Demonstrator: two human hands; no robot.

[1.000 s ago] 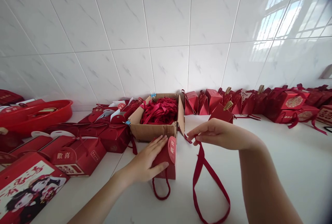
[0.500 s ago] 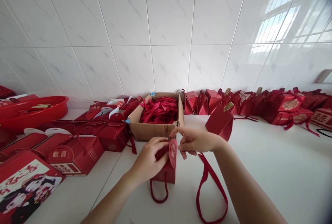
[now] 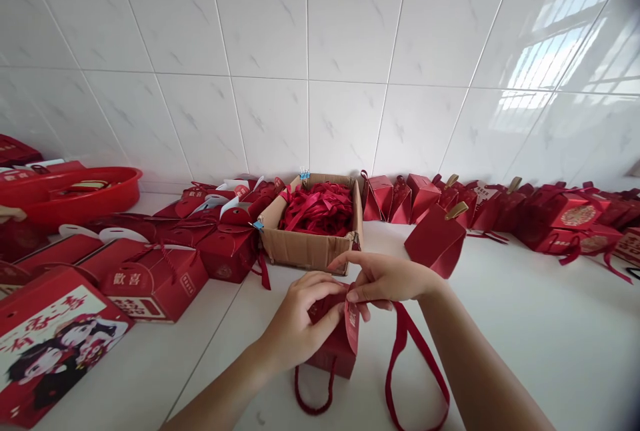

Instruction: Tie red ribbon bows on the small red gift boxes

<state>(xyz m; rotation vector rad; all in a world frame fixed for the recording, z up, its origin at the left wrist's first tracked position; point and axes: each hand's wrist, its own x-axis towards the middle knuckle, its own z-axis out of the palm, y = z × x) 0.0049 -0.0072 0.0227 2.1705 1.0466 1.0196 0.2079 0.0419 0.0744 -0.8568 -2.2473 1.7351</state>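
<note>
A small red gift box [image 3: 330,354] stands on the white tabletop in front of me. My left hand [image 3: 303,324] is closed around its top, thumb on the near side and fingers over the far side. With thumb and fingers, my right hand [image 3: 393,281] pinches the rounded flap [image 3: 352,326] on the box's right side; its index finger stretches out above. A twisted red cord loop [image 3: 314,411] hangs from the near face and lies on the table. Right of the box, below my right hand, lies a loop of flat red ribbon [image 3: 417,358].
Behind the box stands a cardboard carton [image 3: 300,251] full of red ribbons [image 3: 320,208]. Red boxes [image 3: 153,281] crowd the left, near a red basin [image 3: 113,191]. Another person's hand [image 3: 11,214] shows at the left edge. A tilted box [image 3: 436,239] and a row of boxes [image 3: 425,194] stand right.
My right hand has come down and inward onto the flap and now pinches it. My left hand stays on the box. The view has shifted a little, and another person's hand appears at left.
</note>
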